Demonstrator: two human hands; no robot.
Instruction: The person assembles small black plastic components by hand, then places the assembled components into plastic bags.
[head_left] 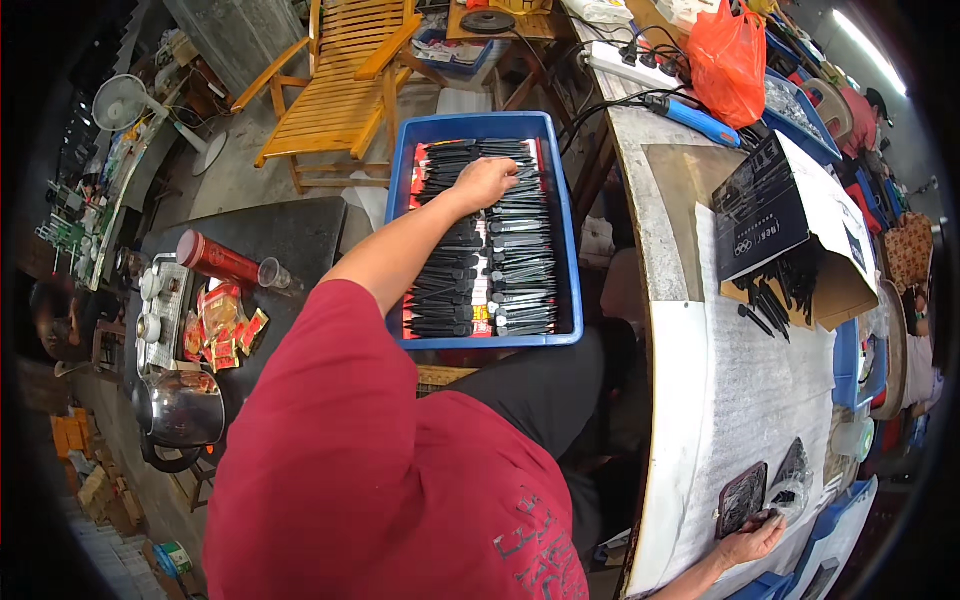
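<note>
My left hand (487, 183) reaches into a blue plastic tray (574, 270), its fingers curled down among slim, pointed black pieces (524, 262). These pieces lie stacked in two columns over red and white printed sheets. Whatever is in the left fingertips is hidden. At the lower right, over a worktable, my right hand (752, 542) has its fingers drawn together beside a dark rectangular pad (741, 497) and a clear plastic bag (790, 494) with something black in it. What those fingers grip is too small to make out.
On the worktable (690, 370), a tipped dark carton (765, 205) spills black pieces. Behind it are a red plastic bag (727, 70), a blue-handled tool (695, 120) and a power strip (628, 64). Left stand a kettle (187, 408) and a wooden chair (325, 115). Another person (862, 125) is far right.
</note>
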